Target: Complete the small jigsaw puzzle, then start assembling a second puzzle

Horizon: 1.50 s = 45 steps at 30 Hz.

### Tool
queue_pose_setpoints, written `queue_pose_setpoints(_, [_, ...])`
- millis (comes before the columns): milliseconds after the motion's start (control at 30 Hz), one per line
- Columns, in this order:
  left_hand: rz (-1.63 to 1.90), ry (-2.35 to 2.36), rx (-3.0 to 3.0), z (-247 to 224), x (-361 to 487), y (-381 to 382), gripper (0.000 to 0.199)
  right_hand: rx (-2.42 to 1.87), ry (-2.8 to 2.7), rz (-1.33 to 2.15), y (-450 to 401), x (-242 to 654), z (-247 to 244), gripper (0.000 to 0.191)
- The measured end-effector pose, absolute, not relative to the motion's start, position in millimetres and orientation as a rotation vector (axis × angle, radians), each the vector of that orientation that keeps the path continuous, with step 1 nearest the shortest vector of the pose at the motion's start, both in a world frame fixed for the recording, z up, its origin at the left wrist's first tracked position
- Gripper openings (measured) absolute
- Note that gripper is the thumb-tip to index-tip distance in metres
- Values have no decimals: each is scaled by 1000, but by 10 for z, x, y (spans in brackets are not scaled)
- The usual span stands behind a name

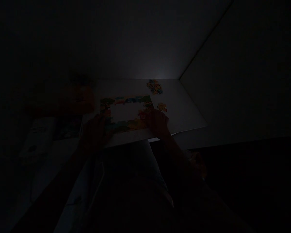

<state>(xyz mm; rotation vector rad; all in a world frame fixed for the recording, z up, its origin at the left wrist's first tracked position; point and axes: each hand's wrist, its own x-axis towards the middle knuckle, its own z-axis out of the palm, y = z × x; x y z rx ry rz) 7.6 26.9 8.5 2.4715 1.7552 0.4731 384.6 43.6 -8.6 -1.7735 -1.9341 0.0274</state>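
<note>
The view is very dark. A jigsaw puzzle (pixel 127 126) lies on a white board (pixel 184 113), its colourful border joined round a bare white middle. At the puzzle's lower left corner is my left hand (pixel 94 131); its fingers are lost in shadow. My right hand (pixel 157 122) rests over the puzzle's right edge with its fingers bent, and whether a piece is under them is too dark to tell. Just above that hand lies a small cluster of orange and yellow pieces (pixel 162 107). A pile of loose pieces (pixel 155 86) sits near the far edge.
An orange box (pixel 80 98) stands at the left, beyond my left hand. Below it are a white box-like object (pixel 40 132) and a dark picture or packet (pixel 68 127). A wall (pixel 135 48) rises behind the board. My legs (pixel 140 158) are below the near edge.
</note>
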Motion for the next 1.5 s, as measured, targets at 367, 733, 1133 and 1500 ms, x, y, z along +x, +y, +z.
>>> queue_pose_setpoints(367, [415, 1758, 2478, 72, 31, 289, 82, -1957, -1641, 171, 1956, 4717, 190, 67])
queue_pose_setpoints(733, [457, 1773, 2347, 113, 31, 248, 87, -2056, -1596, -12, 2395, 4477, 62, 77])
queue_pose_setpoints(1133, [474, 1778, 2399, 139, 82, 231, 83, -1489, -1566, 473, 2202, 4461, 281, 54])
queue_pose_setpoints(1500, [455, 1777, 2491, 101, 112, 243, 76, -1339, -1603, 640, 1083, 3949, 177, 52])
